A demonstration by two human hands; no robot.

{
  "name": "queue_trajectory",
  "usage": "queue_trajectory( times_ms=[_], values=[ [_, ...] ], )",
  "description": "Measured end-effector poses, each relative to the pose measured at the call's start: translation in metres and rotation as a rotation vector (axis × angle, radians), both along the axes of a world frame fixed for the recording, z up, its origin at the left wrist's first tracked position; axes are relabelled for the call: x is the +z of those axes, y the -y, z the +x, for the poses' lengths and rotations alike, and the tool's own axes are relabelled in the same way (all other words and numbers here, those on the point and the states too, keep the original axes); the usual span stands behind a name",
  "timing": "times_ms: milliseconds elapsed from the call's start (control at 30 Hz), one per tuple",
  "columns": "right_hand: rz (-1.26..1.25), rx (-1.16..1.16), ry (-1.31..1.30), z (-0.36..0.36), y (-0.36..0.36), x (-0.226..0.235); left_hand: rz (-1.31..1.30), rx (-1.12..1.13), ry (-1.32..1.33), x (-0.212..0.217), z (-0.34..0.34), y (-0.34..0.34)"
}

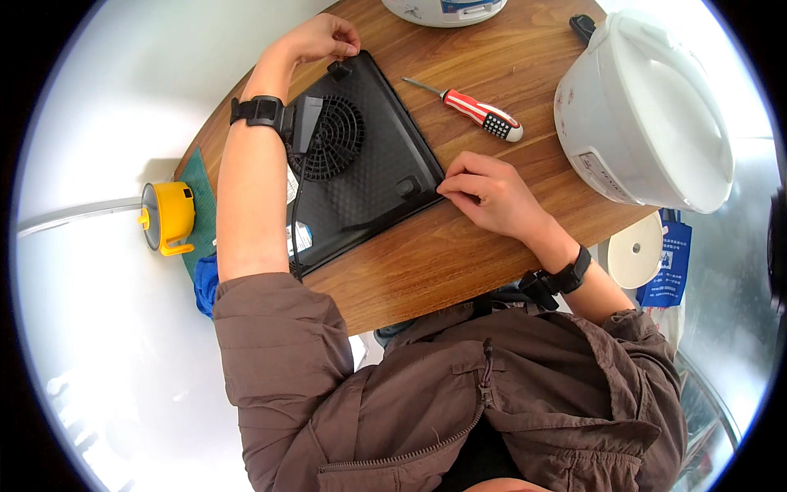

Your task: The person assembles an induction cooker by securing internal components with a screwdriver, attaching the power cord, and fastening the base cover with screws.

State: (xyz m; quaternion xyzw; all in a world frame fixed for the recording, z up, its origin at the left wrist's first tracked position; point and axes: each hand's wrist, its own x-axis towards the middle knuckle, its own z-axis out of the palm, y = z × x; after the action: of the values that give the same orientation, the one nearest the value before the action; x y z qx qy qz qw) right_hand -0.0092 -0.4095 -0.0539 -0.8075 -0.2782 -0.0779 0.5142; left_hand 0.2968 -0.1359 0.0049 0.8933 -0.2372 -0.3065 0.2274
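Observation:
A black induction cooktop [393, 135] lies upside down on the wooden table, its round fan grille [338, 139] and feet facing up. At its far corner is my left hand [318, 39], fingers curled and closed on the edge beside a foot. My right hand [495, 197] has its fingers pinched together at the near right corner. The fingertips partly hide both held spots. A grey plastic piece and the power cord [298, 213] lie across the underside, and my left forearm covers part of its left side. Right of the cooktop rests a screwdriver [484, 113] with a red and white handle.
A large white lidded pot [639, 115] stands at the right table edge, and another white appliance [447, 11] at the far edge. Left are a yellow lidded pot [172, 215], a green mat [197, 182] and blue cloth [205, 285]. A blue bag [668, 258] sits below right.

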Motion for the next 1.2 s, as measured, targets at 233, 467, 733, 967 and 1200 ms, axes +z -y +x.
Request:
queue_trajectory(
  times_ms=[233, 467, 733, 967, 1200],
  values=[
    [-0.012, 0.001, 0.012, 0.001, 0.000, -0.001, -0.107, 0.032, 0.016, -0.005, -0.005, -0.005],
    [-0.003, 0.011, 0.004, 0.001, -0.001, 0.001, 0.265, -0.062, 0.084, -0.003, 0.020, 0.001],
    [-0.005, 0.002, -0.003, 0.001, 0.000, -0.003, 0.540, -0.120, 0.266, 0.038, -0.018, 0.053],
    [0.000, 0.018, 0.005, 0.002, 0.000, -0.002, 0.573, -0.260, 0.327, 0.029, -0.008, 0.052],
    [-0.006, 0.011, -0.001, 0.002, 0.001, -0.003, 0.744, -0.277, 0.318, 0.029, -0.002, 0.057]
  ],
)
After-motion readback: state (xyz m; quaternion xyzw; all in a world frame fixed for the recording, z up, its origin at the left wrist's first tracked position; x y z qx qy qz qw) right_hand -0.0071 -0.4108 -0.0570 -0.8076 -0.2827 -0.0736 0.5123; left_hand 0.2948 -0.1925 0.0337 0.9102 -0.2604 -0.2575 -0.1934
